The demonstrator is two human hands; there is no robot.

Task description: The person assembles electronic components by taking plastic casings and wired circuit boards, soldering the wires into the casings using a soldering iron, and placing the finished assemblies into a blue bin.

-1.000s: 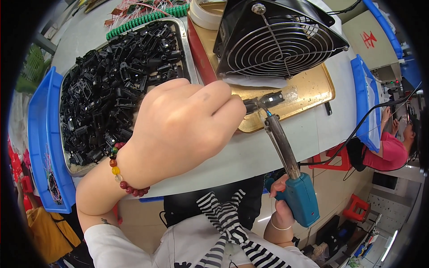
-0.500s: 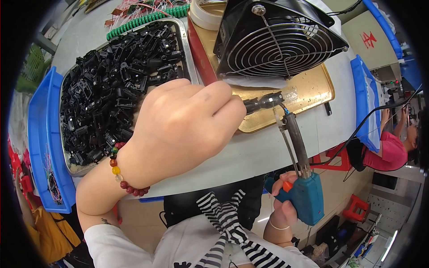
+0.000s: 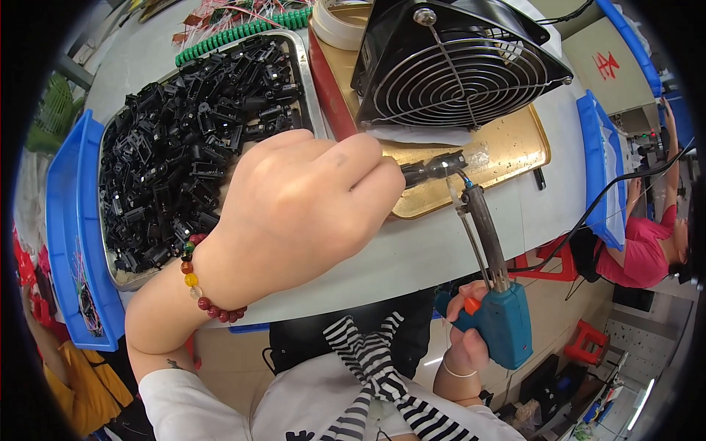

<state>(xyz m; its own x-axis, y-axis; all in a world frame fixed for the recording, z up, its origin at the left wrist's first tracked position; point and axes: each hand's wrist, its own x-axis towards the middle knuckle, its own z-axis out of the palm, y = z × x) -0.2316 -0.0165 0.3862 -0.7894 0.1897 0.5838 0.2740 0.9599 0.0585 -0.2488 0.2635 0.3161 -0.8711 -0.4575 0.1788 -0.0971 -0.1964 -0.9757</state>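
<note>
Soldering gun [image 3: 507,320] rightward within one second

An assembly workshop: heaped tray [image 3: 312,88] of small black parts [image 3: 176,140], teal soldering gun [image 3: 504,327], blue bins [image 3: 103,294], pink-shirted co-worker [image 3: 643,253].

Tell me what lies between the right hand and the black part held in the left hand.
The head view shows the metal barrel of the teal soldering gun, its bent tip close to the black part.

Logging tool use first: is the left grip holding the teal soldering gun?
No, the right grip holds the teal soldering gun, while the left grip holds a black part.
</note>
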